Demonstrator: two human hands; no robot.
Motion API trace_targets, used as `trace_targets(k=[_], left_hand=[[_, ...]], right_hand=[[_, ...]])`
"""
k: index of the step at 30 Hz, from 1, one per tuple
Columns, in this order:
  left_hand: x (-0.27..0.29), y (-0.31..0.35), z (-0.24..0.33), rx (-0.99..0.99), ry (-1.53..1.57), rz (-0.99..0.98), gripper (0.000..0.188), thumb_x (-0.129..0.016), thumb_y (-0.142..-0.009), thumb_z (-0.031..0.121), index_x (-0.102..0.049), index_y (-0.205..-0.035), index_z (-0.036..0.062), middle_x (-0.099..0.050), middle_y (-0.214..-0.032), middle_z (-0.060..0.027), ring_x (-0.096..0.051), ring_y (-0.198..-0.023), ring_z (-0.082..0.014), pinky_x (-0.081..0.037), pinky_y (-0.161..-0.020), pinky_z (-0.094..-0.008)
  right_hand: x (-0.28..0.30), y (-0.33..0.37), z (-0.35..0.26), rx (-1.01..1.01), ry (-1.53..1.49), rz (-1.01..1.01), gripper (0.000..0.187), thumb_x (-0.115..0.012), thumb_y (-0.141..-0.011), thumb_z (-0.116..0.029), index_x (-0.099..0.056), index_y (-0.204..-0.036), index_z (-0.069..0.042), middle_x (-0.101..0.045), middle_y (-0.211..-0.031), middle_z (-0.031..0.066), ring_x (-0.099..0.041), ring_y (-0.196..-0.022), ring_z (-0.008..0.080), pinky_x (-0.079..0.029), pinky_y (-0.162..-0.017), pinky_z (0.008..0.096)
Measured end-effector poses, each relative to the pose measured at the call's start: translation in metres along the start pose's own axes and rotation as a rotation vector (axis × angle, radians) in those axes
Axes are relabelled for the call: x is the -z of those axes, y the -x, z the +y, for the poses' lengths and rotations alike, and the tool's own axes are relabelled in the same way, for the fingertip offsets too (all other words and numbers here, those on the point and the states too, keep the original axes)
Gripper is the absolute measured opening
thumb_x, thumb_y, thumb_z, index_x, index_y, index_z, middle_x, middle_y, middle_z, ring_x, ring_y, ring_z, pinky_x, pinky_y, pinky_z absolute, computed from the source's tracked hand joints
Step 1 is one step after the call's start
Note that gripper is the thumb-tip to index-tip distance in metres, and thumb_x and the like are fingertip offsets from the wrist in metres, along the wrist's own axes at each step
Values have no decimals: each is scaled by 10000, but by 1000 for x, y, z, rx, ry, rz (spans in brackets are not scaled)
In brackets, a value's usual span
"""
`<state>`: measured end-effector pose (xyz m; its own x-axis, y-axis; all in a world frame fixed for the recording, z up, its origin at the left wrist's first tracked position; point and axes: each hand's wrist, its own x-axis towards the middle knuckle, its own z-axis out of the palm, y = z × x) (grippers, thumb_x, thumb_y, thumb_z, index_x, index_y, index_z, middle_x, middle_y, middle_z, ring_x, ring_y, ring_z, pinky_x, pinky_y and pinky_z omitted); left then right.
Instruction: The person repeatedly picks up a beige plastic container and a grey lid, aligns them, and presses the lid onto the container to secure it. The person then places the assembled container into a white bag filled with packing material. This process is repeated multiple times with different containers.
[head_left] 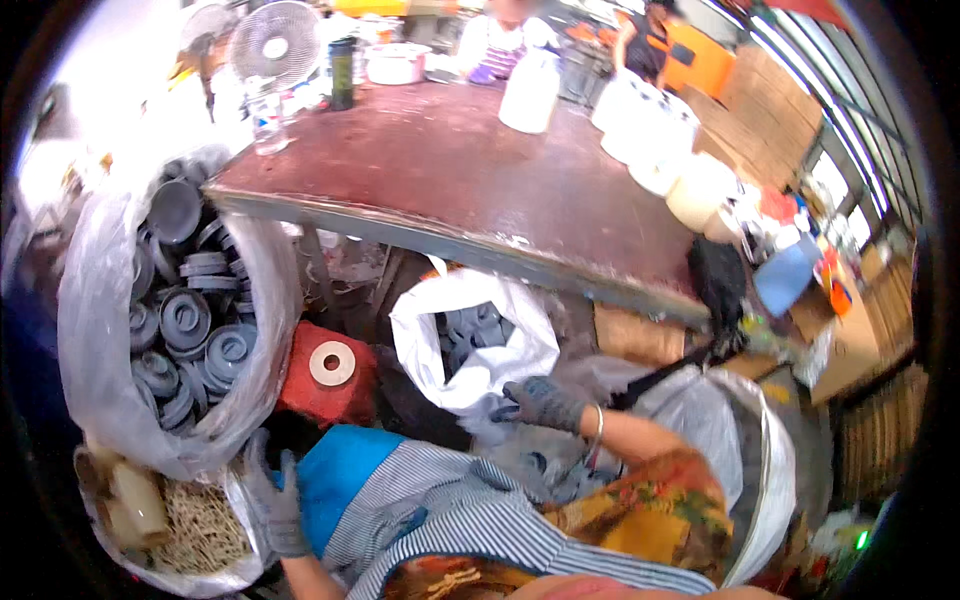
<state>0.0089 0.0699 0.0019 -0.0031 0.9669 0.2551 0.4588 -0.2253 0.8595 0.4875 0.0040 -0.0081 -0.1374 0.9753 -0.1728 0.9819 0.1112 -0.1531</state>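
My left hand (275,505), in a grey knit glove, hangs by the rim of a bag of thin beige strips (205,530); its fingers are apart and hold nothing visible. My right hand (548,404), gloved alike, is at the near edge of a white woven sack (415,325), its fingers curled. Something grey shows at those fingertips, too blurred to name. Inside the sack lie small grey pieces (475,335). A large clear plastic bag (95,320) at the left is full of round grey lids (187,320). More grey pieces (545,465) lie below my right hand.
A dark red table (420,150) stands ahead, with white jugs (530,95), a bottle (342,75) and a fan (275,45). A cream ring (332,363) rests on a red bundle (310,395). Two people are beyond the table. Cardboard boxes (860,340) stand right.
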Motion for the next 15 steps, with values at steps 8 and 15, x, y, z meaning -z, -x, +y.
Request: trace_targets(k=[8, 15], left_hand=[[-20, 19, -96, 30, -539, 135, 494, -628, -926, 346, -552, -1286, 15, -546, -1320, -212, -498, -1221, -378, -377, -1054, -468], [-16, 29, -101, 20, -559, 169, 448, -641, -892, 357, -600, -1228, 64, -586, -1257, -169, -548, -1161, -355, -439, -990, -454]], right_hand=[[62, -55, -90, 309, -432, 793, 509, -812, -751, -305, -619, -1109, 1, -662, -1032, 188, -651, -958, 325, -513, -852, 423], [70, -82, -129, 403, -594, 798, 479, -843, -702, -236, -637, -1058, 9, -673, -935, 143, -679, -812, 287, -537, -722, 359]])
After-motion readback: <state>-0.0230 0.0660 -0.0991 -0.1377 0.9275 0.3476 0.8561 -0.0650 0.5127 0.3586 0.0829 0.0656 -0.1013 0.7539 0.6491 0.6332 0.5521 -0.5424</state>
